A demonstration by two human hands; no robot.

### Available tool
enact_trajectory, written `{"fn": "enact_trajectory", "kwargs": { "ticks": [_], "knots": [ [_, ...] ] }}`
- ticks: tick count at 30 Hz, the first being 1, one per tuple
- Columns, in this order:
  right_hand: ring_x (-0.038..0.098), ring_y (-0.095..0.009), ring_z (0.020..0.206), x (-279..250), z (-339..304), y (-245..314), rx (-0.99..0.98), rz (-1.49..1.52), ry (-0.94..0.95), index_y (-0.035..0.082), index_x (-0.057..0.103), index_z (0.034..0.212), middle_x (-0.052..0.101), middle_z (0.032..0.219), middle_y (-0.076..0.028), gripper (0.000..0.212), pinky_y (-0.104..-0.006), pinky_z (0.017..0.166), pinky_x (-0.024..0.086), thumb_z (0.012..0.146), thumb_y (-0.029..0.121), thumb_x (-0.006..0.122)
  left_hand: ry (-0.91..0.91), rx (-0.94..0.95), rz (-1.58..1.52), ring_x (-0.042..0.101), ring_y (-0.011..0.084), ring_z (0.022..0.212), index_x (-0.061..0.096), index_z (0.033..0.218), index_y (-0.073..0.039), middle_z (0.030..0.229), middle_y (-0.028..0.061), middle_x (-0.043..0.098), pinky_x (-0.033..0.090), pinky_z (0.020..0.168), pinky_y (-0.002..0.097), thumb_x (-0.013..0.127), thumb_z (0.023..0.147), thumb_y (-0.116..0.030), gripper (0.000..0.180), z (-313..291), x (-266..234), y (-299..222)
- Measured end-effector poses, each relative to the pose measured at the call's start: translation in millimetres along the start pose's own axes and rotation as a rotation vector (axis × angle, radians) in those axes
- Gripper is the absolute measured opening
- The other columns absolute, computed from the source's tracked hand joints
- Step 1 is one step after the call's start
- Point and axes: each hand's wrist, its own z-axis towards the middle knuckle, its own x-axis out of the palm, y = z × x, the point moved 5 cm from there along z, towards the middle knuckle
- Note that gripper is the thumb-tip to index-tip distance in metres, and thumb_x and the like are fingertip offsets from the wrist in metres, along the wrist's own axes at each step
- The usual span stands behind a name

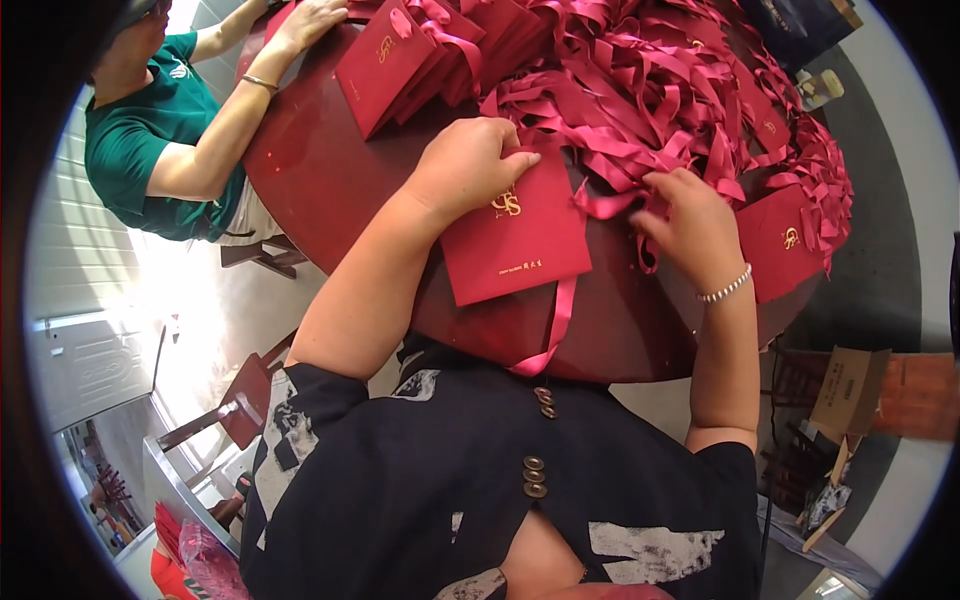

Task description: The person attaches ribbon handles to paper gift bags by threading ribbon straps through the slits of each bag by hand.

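Note:
My left hand (465, 165) is closed on the upper edge of a flat red paper gift bag (530, 235) with gold print, its thumb resting on the front face. A red ribbon (562, 310) hangs from under this bag over the table edge. Right of the bag, my right hand (695, 225) has its fingers curled around a loose red ribbon (605, 204); its grip is partly hidden. A large tangled heap of red ribbons (650, 110) lies just beyond both hands. Another red gift bag (780, 240) lies beside my right wrist.
The round dark red table (330, 185) also holds several standing red bags (390, 60) at the far left. A person in a green shirt (160, 130) sits there, an arm on the table. Chairs (240, 400) stand at left, a cardboard box (845, 390) at right.

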Motion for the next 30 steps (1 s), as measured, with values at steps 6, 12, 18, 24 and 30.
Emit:
{"fn": "enact_trajectory", "kwargs": {
  "ticks": [6, 12, 18, 24, 30],
  "knots": [
    [0.064, -0.029, 0.090, -11.9, -6.6, 27.3, -0.095, 0.204, -0.181, 0.000, 0.070, 0.103, 0.066, 0.096, -0.011, 0.027, -0.0379, 0.082, 0.052, 0.078, 0.008, 0.078, 0.010, 0.003, 0.011, 0.063, 0.0235, 0.059, 0.070, 0.084, 0.002, 0.067, 0.0163, 0.064, 0.050, 0.059, 0.0357, 0.074, 0.085, -0.028, 0.031, 1.0, -0.7, 2.1],
    [0.065, -0.034, 0.087, 38.5, -2.7, 41.7, -0.096, 0.080, 0.040, 0.002, 0.068, 0.091, 0.065, 0.090, -0.014, 0.015, -0.0411, 0.075, 0.052, 0.082, 0.013, 0.072, 0.049, -0.028, -0.089, 0.064, 0.0180, 0.062, 0.070, 0.087, 0.004, 0.069, 0.0136, 0.065, 0.050, 0.060, 0.0327, 0.073, 0.085, -0.023, 0.027, 2.5, -1.2, 6.8],
    [0.065, -0.024, 0.073, 38.9, 2.4, 19.7, -0.028, 0.297, -0.119, 0.000, 0.063, 0.094, 0.068, 0.086, -0.013, 0.006, -0.0325, 0.069, 0.052, 0.092, 0.005, 0.063, 0.151, -0.038, -0.314, 0.062, 0.0103, 0.070, 0.069, 0.095, 0.005, 0.077, 0.0070, 0.068, 0.051, 0.066, 0.0273, 0.069, 0.090, -0.017, 0.023, 2.9, 3.2, 8.3],
    [0.059, -0.007, 0.075, 23.4, 14.7, 30.3, 0.133, 0.805, -0.041, -0.003, 0.068, 0.114, 0.069, 0.090, -0.002, 0.019, -0.0209, 0.070, 0.049, 0.098, 0.001, 0.059, 0.243, -0.061, -0.401, 0.061, 0.0084, 0.073, 0.068, 0.100, 0.006, 0.082, 0.0041, 0.069, 0.050, 0.068, 0.0248, 0.068, 0.092, -0.014, 0.021, -0.4, 3.1, -3.8],
    [0.061, -0.008, 0.080, 30.5, 26.0, 45.7, -0.027, 0.751, -0.051, -0.001, 0.070, 0.115, 0.068, 0.092, -0.002, 0.022, -0.0209, 0.075, 0.050, 0.095, 0.001, 0.062, 0.335, -0.027, -0.467, 0.059, 0.0057, 0.074, 0.068, 0.101, 0.005, 0.082, 0.0024, 0.068, 0.049, 0.067, 0.0233, 0.070, 0.093, -0.012, 0.019, -0.4, 12.5, -3.9]
  ]
}}
